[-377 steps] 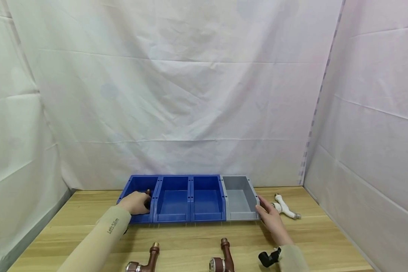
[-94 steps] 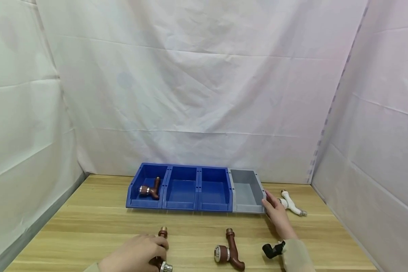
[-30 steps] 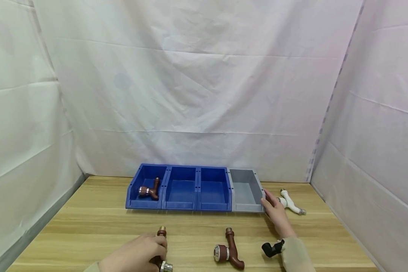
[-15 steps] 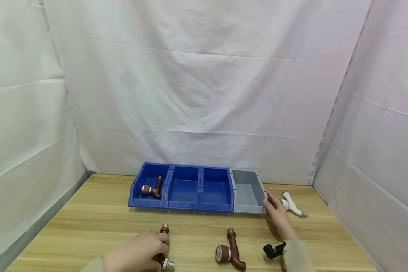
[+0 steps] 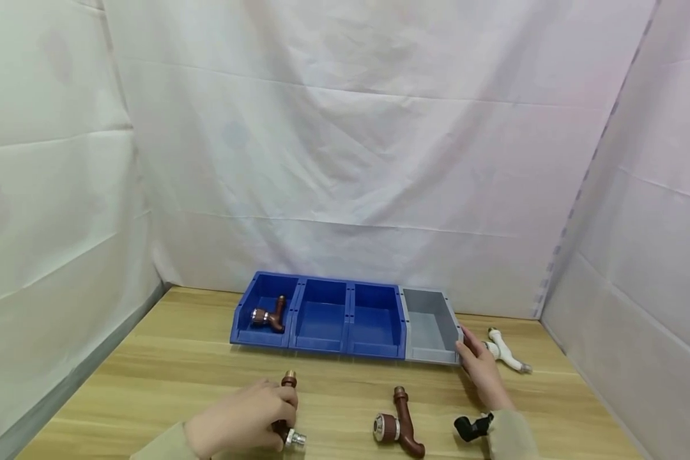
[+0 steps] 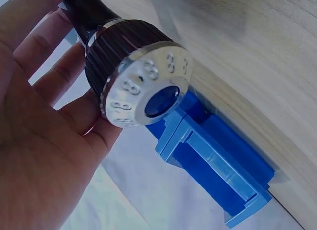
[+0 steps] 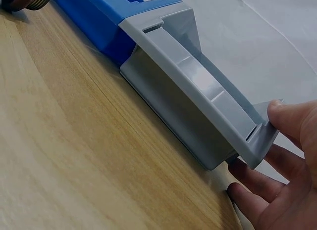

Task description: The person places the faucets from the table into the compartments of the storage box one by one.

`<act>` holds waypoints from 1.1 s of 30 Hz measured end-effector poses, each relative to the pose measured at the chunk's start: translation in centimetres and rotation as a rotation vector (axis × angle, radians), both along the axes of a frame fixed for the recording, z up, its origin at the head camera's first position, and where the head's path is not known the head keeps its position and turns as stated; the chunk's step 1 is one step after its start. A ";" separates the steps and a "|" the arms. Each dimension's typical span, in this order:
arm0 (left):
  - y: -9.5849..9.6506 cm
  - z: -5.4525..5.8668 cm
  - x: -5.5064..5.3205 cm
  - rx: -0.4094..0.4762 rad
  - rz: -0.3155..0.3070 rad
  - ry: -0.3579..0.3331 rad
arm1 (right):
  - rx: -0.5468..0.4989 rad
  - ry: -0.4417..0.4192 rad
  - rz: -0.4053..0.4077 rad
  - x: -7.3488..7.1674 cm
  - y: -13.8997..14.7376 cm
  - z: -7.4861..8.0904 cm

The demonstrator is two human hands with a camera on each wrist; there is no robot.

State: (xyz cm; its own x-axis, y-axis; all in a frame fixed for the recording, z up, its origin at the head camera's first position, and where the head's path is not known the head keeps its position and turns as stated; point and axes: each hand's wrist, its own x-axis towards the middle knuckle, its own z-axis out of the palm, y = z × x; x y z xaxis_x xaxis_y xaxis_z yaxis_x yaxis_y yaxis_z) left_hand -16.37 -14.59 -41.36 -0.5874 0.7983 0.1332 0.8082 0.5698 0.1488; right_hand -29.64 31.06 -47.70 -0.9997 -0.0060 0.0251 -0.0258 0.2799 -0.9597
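My left hand grips a brown faucet near the table's front edge, its threaded brass end pointing toward the bins. In the left wrist view, the faucet's ribbed knob shows a silver face with a blue centre, and my fingers curl behind the body. My right hand holds the right wall of the grey bin, thumb on the rim. Three blue bins stand joined to its left. Inside the leftmost one lies another brown faucet.
A third brown faucet lies on the wooden table at front centre. To its right, by my right sleeve, is a black elbow-shaped piece. A white faucet lies right of the grey bin. White cloth hangs behind.
Earlier my left hand was inside the leftmost bin; a faucet now lies there and that hand grips another at the front. My right hand stays on the grey bin. The head view shifted slightly.
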 end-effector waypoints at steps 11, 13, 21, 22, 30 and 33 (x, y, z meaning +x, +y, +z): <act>0.4 0.9 -0.1 -0.021 0.015 -0.031 | -0.016 0.017 0.007 -0.2 0.4 0.1; 0.4 0.9 0.0 -0.015 0.023 -0.035 | -0.018 0.013 0.013 -0.2 0.4 0.0; 0.4 0.8 -0.3 0.008 0.004 0.011 | 0.003 -0.007 0.007 -0.2 0.5 0.0; 0.4 0.8 -0.3 0.007 0.004 0.009 | 0.000 -0.004 0.009 -0.3 0.5 0.1; 0.3 0.5 -0.7 -0.023 -0.006 -0.016 | -0.017 -0.044 0.013 -0.3 0.4 -0.3; 0.4 0.5 -1.1 -0.004 -0.019 0.013 | -0.010 -0.049 0.006 -0.3 0.2 -0.2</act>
State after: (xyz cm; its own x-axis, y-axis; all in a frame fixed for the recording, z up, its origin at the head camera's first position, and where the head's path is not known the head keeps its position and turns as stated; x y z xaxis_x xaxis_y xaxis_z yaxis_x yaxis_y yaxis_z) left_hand -17.45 -14.16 -40.84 -0.5701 0.8101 0.1371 0.8209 0.5546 0.1361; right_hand -29.94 31.25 -47.88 -0.9997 -0.0119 -0.0235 0.0194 0.2700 -0.9627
